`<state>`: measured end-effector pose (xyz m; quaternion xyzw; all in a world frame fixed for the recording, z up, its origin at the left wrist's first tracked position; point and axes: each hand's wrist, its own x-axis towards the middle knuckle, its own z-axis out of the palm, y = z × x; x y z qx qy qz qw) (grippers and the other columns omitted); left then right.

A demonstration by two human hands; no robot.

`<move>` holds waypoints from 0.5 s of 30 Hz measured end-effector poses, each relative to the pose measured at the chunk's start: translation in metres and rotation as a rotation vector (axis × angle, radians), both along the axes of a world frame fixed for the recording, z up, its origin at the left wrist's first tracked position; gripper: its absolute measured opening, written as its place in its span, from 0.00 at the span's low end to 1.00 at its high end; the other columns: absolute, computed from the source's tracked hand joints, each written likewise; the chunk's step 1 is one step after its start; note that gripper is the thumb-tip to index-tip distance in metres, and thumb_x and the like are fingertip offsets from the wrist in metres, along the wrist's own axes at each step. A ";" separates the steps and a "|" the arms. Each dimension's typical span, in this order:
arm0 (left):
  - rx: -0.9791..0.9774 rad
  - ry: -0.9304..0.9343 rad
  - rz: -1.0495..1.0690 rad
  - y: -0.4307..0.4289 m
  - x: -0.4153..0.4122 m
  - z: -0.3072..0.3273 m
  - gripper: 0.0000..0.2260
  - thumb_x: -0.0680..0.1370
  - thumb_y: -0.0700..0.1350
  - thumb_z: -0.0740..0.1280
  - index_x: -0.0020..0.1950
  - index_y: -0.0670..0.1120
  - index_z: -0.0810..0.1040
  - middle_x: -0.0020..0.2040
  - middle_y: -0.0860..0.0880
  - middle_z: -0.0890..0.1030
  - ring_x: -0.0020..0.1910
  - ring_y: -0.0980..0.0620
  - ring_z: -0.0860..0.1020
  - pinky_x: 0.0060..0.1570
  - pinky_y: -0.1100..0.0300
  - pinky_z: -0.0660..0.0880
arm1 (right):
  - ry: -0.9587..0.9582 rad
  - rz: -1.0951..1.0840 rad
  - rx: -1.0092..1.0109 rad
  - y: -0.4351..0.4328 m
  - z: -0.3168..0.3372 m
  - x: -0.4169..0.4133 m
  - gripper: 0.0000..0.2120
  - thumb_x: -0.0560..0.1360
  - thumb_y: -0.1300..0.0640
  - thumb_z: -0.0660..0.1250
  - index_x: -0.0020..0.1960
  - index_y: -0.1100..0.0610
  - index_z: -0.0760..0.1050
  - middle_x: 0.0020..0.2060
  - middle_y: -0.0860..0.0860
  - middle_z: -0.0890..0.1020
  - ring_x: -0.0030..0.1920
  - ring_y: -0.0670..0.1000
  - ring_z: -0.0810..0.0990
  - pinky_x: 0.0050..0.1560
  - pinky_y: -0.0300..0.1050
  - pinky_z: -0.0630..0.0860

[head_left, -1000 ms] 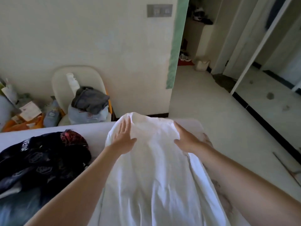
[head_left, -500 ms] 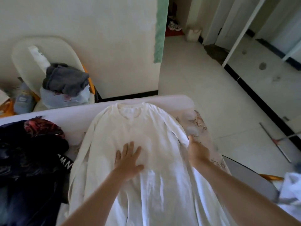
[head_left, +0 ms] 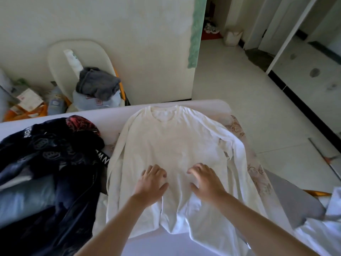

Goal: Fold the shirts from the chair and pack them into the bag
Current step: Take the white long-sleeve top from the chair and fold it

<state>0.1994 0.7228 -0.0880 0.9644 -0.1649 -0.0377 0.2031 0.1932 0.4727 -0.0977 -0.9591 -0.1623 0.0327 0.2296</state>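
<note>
Head view: a white long-sleeved shirt (head_left: 175,141) lies face up on the bed (head_left: 212,106), collar away from the person, body spread flat; the left hand (head_left: 150,183) and right hand (head_left: 205,181) rest side by side on its lower body, fingers loosely bent, tips on the cloth, neither visibly gripping any fabric. One second earlier both hands lay up near the collar on a humped, unspread garment; half a second earlier the left hand pressed the middle of the body while the right hand worked at the shirt's right edge; they have since travelled toward the hem and drawn close together, and the shirt now lies smooth from collar to hands. Judged from this, the smoothing step is nearly finished; the first fold has not begun, since both sleeves lie unfolded outside the hands, one on each side, and the hem nearest the person is rumpled. Beyond the left hand the chair (head_left: 60,58) bears a grey garment (head_left: 97,83) on a pale one, so more folding remains; dark clothes (head_left: 51,154) are heaped to the left of the left hand; no bag can be identified with certainty.
</note>
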 end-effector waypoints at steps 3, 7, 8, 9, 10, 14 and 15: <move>-0.039 -0.011 -0.063 0.024 -0.045 0.004 0.16 0.68 0.62 0.68 0.43 0.52 0.70 0.43 0.58 0.70 0.43 0.54 0.72 0.46 0.57 0.73 | 0.175 0.174 -0.037 0.020 0.010 -0.037 0.23 0.65 0.37 0.69 0.55 0.48 0.73 0.52 0.44 0.71 0.55 0.48 0.72 0.57 0.44 0.70; 0.182 0.156 -0.123 0.051 -0.096 -0.011 0.28 0.63 0.69 0.67 0.55 0.54 0.72 0.55 0.56 0.71 0.56 0.53 0.69 0.58 0.55 0.70 | 0.193 0.386 -0.360 0.020 0.003 -0.072 0.33 0.58 0.33 0.61 0.61 0.44 0.72 0.59 0.46 0.68 0.58 0.48 0.67 0.60 0.45 0.68; 0.184 0.211 -0.093 0.056 -0.103 -0.016 0.27 0.66 0.66 0.68 0.59 0.54 0.72 0.58 0.56 0.70 0.60 0.53 0.66 0.63 0.54 0.68 | 0.182 0.379 -0.382 0.016 -0.002 -0.078 0.30 0.60 0.36 0.60 0.60 0.45 0.72 0.58 0.47 0.69 0.57 0.49 0.69 0.57 0.46 0.70; 0.135 0.244 -0.051 0.059 -0.107 -0.016 0.21 0.71 0.58 0.69 0.61 0.53 0.73 0.58 0.56 0.70 0.62 0.52 0.67 0.65 0.56 0.67 | 0.167 0.352 -0.370 0.011 -0.005 -0.082 0.23 0.63 0.40 0.59 0.55 0.46 0.74 0.54 0.48 0.71 0.54 0.51 0.73 0.51 0.46 0.71; 0.080 0.241 -0.023 0.061 -0.109 -0.017 0.15 0.74 0.48 0.68 0.60 0.52 0.75 0.57 0.54 0.73 0.61 0.50 0.70 0.64 0.58 0.68 | 0.142 0.322 -0.336 0.006 -0.007 -0.085 0.14 0.66 0.45 0.58 0.48 0.48 0.74 0.49 0.48 0.72 0.48 0.53 0.76 0.44 0.45 0.70; 0.042 0.343 0.077 0.061 -0.096 0.006 0.13 0.78 0.37 0.59 0.55 0.51 0.79 0.52 0.50 0.79 0.55 0.49 0.77 0.49 0.59 0.71 | 0.164 0.102 -0.217 -0.003 0.024 -0.075 0.07 0.68 0.58 0.57 0.32 0.52 0.62 0.29 0.48 0.68 0.33 0.58 0.74 0.35 0.44 0.60; 0.009 0.355 0.120 0.060 -0.088 0.017 0.10 0.77 0.38 0.59 0.47 0.49 0.78 0.45 0.49 0.79 0.49 0.47 0.78 0.43 0.57 0.70 | 0.181 0.015 -0.210 -0.004 0.035 -0.066 0.10 0.69 0.59 0.59 0.32 0.53 0.59 0.27 0.48 0.66 0.33 0.58 0.71 0.34 0.46 0.59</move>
